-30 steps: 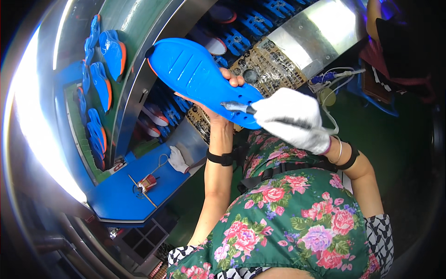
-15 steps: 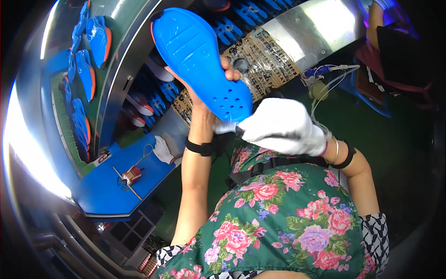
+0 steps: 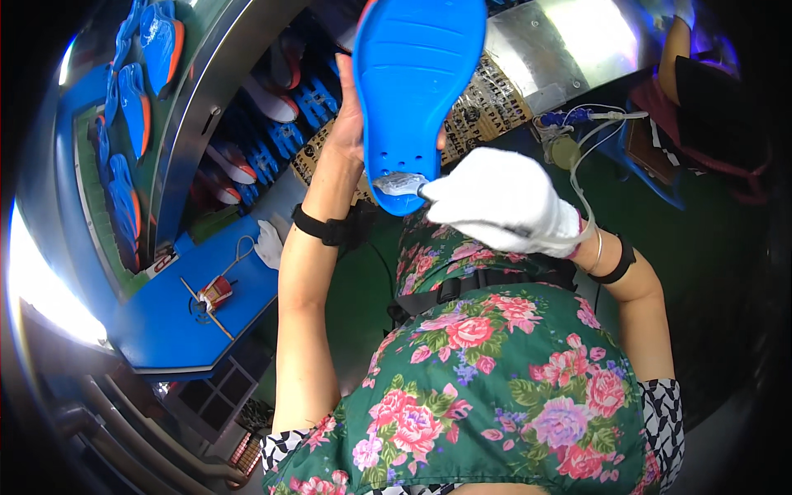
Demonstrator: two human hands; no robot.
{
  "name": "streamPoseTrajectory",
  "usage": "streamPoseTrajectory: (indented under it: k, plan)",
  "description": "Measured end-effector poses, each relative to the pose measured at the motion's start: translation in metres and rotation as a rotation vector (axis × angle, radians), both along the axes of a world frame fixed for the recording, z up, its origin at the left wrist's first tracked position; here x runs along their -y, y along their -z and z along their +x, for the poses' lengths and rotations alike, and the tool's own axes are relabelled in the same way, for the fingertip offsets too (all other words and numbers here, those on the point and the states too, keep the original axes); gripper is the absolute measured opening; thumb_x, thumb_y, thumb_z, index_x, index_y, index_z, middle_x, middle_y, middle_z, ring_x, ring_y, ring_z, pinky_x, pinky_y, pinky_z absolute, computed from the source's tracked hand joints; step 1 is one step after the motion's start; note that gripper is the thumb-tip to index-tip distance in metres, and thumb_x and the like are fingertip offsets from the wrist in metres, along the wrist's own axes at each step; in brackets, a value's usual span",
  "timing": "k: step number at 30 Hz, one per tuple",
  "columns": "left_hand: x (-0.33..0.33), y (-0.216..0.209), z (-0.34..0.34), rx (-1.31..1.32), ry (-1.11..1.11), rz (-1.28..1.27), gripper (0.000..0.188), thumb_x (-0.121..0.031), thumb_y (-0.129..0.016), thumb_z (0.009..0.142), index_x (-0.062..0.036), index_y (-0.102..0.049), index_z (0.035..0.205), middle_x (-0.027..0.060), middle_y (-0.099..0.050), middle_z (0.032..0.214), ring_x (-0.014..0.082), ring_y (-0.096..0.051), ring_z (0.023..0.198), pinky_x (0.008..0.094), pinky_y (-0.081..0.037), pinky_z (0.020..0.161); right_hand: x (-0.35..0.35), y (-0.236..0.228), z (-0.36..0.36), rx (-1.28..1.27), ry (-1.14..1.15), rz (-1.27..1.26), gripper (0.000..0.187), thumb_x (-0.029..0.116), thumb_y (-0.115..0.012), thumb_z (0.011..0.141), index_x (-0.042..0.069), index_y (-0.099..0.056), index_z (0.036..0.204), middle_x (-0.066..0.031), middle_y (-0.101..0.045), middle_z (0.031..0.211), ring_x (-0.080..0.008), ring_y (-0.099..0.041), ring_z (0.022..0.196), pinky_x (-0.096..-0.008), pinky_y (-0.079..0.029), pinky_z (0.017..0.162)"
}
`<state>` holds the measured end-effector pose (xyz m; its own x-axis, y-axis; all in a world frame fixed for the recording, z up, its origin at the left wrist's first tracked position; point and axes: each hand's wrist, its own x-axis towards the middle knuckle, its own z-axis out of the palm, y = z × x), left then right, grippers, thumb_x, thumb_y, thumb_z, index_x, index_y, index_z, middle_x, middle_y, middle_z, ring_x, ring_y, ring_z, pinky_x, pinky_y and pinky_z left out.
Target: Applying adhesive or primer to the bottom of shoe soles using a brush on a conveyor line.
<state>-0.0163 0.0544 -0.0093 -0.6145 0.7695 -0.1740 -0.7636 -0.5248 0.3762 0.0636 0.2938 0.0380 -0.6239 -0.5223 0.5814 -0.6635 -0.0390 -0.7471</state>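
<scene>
A blue shoe sole with grooves across its wide part and small holes near its narrow end is held up in front of me. My left hand, bare, grips it from behind, with the thumb along the left edge and fingertips just showing at the right. My right hand, in a white glove, is closed around a brush whose handle is mostly hidden. The pale bristles of that brush lie flat against the sole's narrow end, over some of the holes.
Several blue-and-orange soles hang at the left by a metal machine edge. Below, a blue table bears a red cup with sticks and a white glove. Taped cardboard lies behind the sole. Another person's arm shows upper right.
The sole has moved right and turned more upright, its top now leaving the picture. The brush, blurred below its edge before, now touches the narrow end.
</scene>
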Motion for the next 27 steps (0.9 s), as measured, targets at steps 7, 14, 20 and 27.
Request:
streamPoseTrajectory:
  k: [7,14,20,27]
  plan:
    - [0.001,-0.016,-0.005,-0.040,0.039,-0.526,0.118,-0.096,-0.026,0.077,-0.0073,-0.038,0.154,0.0274,-0.064,0.125,0.0419,-0.070,0.090,0.0548,-0.059,0.077,0.001,-0.010,-0.017,0.078,-0.111,0.022,0.024,0.004,-0.080,0.076,0.010,-0.078,0.100,-0.0088,-0.076,0.102,-0.0269,-0.070,0.082,-0.0388,-0.055,0.072]
    - [-0.001,0.000,0.011,0.200,-0.150,-0.091,0.111,-0.091,-0.029,0.083,-0.0078,-0.038,0.154,0.0219,-0.060,0.136,0.0367,-0.069,0.106,0.0555,-0.057,0.092,-0.010,-0.024,-0.020,0.859,0.032,-0.241,0.017,-0.004,-0.077,0.081,-0.002,-0.077,0.098,-0.0142,-0.076,0.101,-0.0202,-0.073,0.092,-0.0319,-0.058,0.084]
    - [-0.028,0.010,0.051,0.097,-0.366,-0.158,0.065,-0.053,-0.038,0.107,-0.0033,-0.043,0.149,0.0197,-0.059,0.138,0.0319,-0.063,0.122,0.0511,-0.052,0.105,-0.011,-0.034,-0.044,0.528,0.342,-0.081,0.018,-0.004,-0.077,0.081,-0.001,-0.077,0.099,-0.0126,-0.077,0.102,-0.0181,-0.072,0.093,-0.0309,-0.056,0.086]
    - [-0.020,0.015,0.070,0.024,-0.257,-0.516,0.055,-0.035,-0.046,0.109,0.0004,-0.039,0.150,0.0257,-0.051,0.144,0.0384,-0.061,0.122,0.0540,-0.054,0.104,-0.019,-0.030,-0.048,0.300,0.209,0.114,0.017,-0.002,-0.079,0.078,0.004,-0.079,0.093,-0.0109,-0.077,0.096,-0.0208,-0.073,0.089,-0.0340,-0.056,0.084]
